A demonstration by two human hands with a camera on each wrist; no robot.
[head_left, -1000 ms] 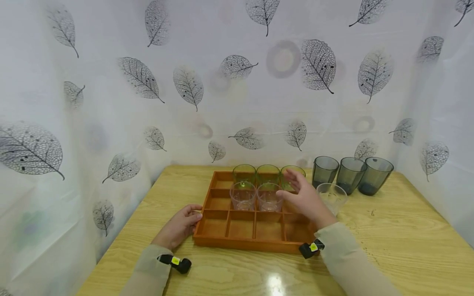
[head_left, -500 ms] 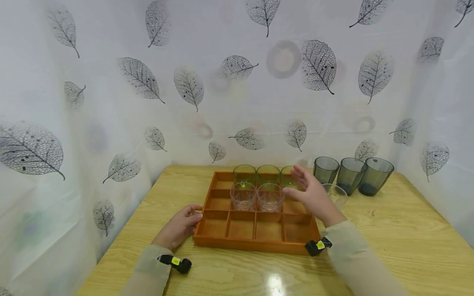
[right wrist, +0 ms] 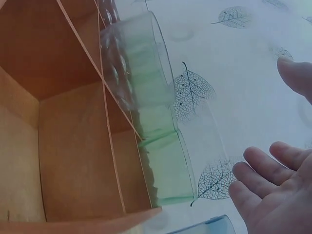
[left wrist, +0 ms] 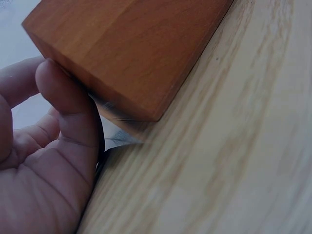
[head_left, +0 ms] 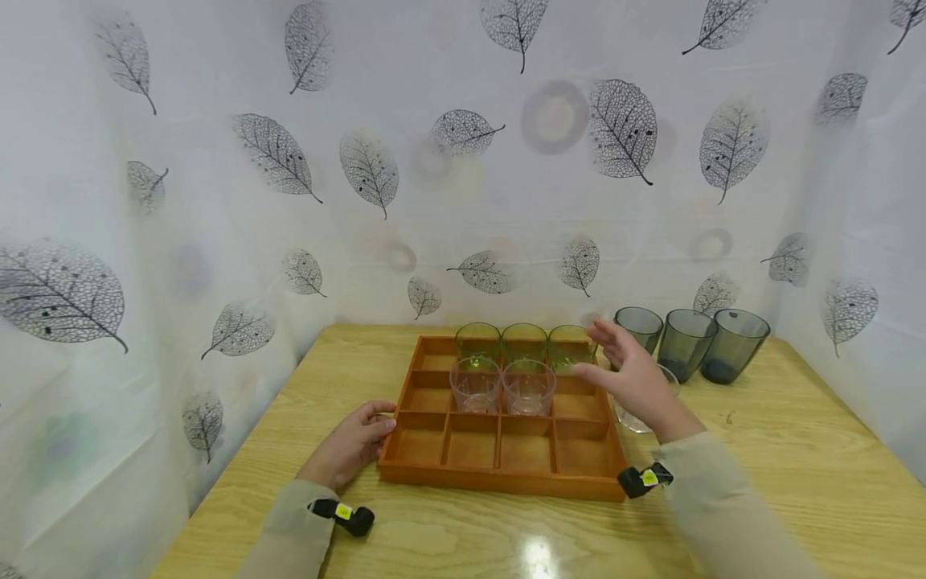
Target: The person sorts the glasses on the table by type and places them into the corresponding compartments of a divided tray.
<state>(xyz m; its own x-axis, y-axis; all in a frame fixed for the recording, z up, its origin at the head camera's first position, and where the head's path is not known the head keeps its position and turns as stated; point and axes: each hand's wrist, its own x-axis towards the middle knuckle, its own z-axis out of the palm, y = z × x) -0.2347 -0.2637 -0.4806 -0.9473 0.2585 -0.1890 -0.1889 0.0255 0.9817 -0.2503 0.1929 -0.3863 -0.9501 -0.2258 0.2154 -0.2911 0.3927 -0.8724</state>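
My left hand [head_left: 353, 442] rests against the left end of a brown wooden tray [head_left: 499, 480] divided into compartments. Thumb and fingers touch its outer wall near the front corner, as the left wrist view shows on the tray's side [left wrist: 131, 58]. Three green glasses [head_left: 524, 341] stand in the back row. Two clear glasses [head_left: 530, 394] sit side by side in the middle row. My right hand [head_left: 640, 386] hovers over the tray's right edge with fingers spread and holds nothing. A third clear glass [head_left: 634, 423] stands on the table right of the tray, partly hidden by that hand.
Three grey glasses [head_left: 687, 346] stand in a line at the back right of the wooden table [head_left: 781, 450]. A white curtain [head_left: 463, 193] with leaf prints hangs behind and along both sides. The tray's front row of compartments [head_left: 526, 446] faces me.
My right hand has moved right, away from the clear glasses in the tray, its fingers staying apart. The left hand and the tray have kept their places.
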